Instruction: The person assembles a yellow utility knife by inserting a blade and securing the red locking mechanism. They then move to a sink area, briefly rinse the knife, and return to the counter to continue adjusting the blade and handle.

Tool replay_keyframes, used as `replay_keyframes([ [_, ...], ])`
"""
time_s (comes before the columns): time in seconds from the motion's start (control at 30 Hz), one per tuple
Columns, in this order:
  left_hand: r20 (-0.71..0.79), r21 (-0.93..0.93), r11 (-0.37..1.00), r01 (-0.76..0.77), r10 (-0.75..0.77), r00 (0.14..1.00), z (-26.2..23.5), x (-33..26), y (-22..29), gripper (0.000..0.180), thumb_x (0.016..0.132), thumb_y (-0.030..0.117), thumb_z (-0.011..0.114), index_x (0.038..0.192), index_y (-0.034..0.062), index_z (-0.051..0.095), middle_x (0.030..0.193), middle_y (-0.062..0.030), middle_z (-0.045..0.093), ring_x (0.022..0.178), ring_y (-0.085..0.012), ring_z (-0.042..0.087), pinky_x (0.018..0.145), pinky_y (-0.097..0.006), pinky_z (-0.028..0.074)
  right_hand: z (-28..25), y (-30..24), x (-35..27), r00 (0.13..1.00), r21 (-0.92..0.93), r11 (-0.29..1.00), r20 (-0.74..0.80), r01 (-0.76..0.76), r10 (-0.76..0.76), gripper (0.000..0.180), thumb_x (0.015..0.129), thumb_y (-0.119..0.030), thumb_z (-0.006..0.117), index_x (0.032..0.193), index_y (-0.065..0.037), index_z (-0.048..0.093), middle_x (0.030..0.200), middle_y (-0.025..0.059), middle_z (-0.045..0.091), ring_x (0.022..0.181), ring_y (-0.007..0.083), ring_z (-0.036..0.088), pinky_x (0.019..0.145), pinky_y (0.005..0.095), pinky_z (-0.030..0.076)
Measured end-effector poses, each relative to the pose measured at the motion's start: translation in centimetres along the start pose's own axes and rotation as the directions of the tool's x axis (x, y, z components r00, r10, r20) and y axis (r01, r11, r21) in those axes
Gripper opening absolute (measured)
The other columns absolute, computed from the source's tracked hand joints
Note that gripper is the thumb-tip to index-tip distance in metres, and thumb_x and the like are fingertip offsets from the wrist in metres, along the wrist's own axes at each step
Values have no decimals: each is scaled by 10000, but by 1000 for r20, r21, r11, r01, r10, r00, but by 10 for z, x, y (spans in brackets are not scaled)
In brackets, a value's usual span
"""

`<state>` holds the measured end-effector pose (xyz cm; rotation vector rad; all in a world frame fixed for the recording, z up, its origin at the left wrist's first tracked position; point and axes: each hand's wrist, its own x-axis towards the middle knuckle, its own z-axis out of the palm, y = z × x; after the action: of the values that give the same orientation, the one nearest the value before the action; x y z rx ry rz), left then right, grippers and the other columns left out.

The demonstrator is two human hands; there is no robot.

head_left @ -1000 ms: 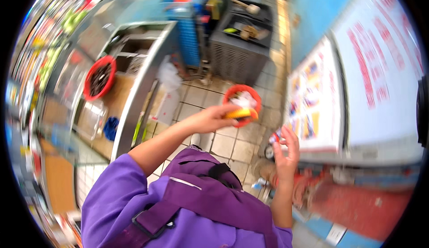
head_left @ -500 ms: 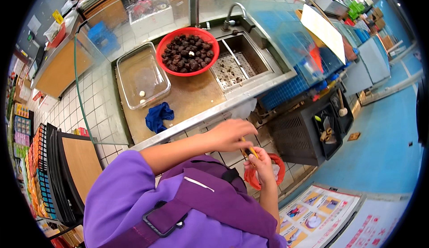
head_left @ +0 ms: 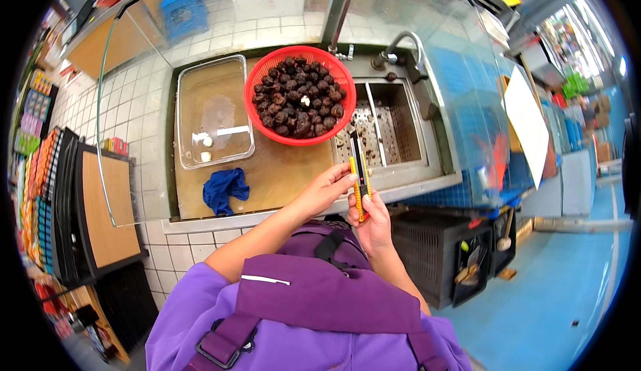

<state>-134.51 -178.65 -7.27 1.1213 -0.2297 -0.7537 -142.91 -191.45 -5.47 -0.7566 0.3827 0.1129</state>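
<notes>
A yellow and black utility knife [head_left: 361, 182] is held upright in front of me, its tip pointing toward the sink. My right hand [head_left: 372, 225] is closed around its lower end. At its left side, my left hand [head_left: 329, 189] pinches the yellow edge with thumb and fingers. Beyond my hands stands a red plastic basket [head_left: 250, 107] heaped with dark brown water chestnuts [head_left: 294, 97], one pale peeled one among them. A clear plastic tray [head_left: 250, 147] to its left holds some water and two peeled white water chestnuts [head_left: 206, 142].
A crumpled blue cloth [head_left: 224, 189] lies on the counter [head_left: 287, 170] near its front edge. The steel sink [head_left: 400, 120], with scraps in it and a faucet [head_left: 417, 40], is at right. Glass panels [head_left: 137, 164] surround the counter. A dark crate [head_left: 427, 257] stands right of me.
Both hands have risen toward the counter, and the knife now stands upright in clear view. My view has turned, bringing the basket and sink more squarely ahead.
</notes>
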Motion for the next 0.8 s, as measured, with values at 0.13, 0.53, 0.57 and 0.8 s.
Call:
replay_keyframes([
  [0.13, -120, -9, 1000, 24, -25, 992, 19, 51, 4, 379, 927, 257, 468, 1236, 40, 443, 1178, -26, 525, 1004, -98, 490, 849, -264, 407, -22, -41, 49, 997, -75, 994, -16, -79, 78, 187, 912, -260, 485, 960, -83, 451, 728, 41, 508, 514, 71, 418, 468, 199, 338],
  [0.53, -383, -489, 870, -70, -141, 913, 37, 163, 1, 307, 940, 247, 390, 1140, 23, 457, 927, -110, 601, 879, -193, 588, 814, -319, 478, -110, -116, 177, 960, -348, 906, 48, -242, 275, 395, 926, -399, 424, 854, -47, 588, 769, 50, 615, 671, 134, 580, 641, 271, 481],
  [0.57, -388, -492, 866, -82, -134, 912, 33, 165, 0, 320, 946, 266, 372, 1160, 39, 442, 910, -114, 593, 856, -203, 594, 783, -320, 490, -123, -124, 200, 977, -434, 878, -39, -204, 208, 375, 917, -396, 446, 862, -56, 592, 778, 47, 621, 683, 128, 580, 637, 272, 477],
  [0.8, -292, -686, 727, -42, -222, 930, 21, 177, 4, 467, 949, 407, 301, 1300, 102, 351, 896, -125, 585, 709, -179, 564, 619, -288, 494, -165, -182, 417, 990, -566, 821, -142, -74, -9, 400, 869, -395, 517, 1058, -43, 525, 919, 79, 603, 712, 137, 574, 558, 249, 474],
])
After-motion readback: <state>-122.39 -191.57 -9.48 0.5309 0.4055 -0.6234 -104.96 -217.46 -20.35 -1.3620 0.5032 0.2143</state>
